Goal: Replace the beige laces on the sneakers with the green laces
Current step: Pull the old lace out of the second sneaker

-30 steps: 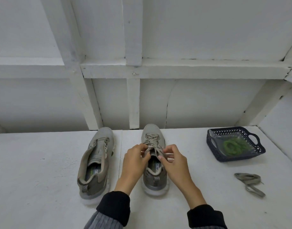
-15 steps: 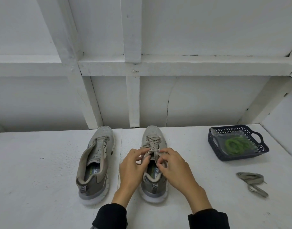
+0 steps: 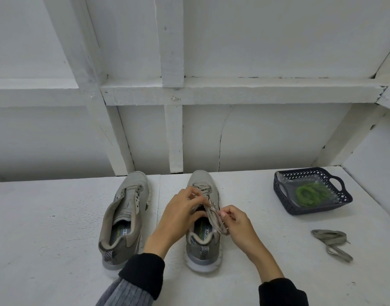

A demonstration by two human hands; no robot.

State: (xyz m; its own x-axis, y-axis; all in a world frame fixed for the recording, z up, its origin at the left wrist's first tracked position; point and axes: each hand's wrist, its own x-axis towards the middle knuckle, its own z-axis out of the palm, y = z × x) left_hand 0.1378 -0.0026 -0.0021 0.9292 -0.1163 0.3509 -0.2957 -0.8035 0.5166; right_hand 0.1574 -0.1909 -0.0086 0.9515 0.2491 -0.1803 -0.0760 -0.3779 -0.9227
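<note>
Two grey-beige sneakers stand side by side on the white table, toes toward the wall. The left sneaker (image 3: 125,217) has no lace in its eyelets. The right sneaker (image 3: 202,246) still carries a beige lace (image 3: 212,215) across its upper eyelets. My left hand (image 3: 180,215) pinches that lace above the tongue. My right hand (image 3: 237,226) pinches the loose ends of the same lace, drawn out to the right of the shoe. A removed beige lace (image 3: 331,241) lies loose on the table at the right. Green laces (image 3: 311,193) are coiled in a dark blue basket (image 3: 284,202).
The basket stands at the back right near the wall corner. A white wall with wooden framing (image 3: 174,138) rises directly behind the shoes. The table (image 3: 46,239) stretches bare to the left of the left sneaker.
My right hand has pulled the lace ends out and down to the right of the shoe. My left hand has shifted up over the eyelets.
</note>
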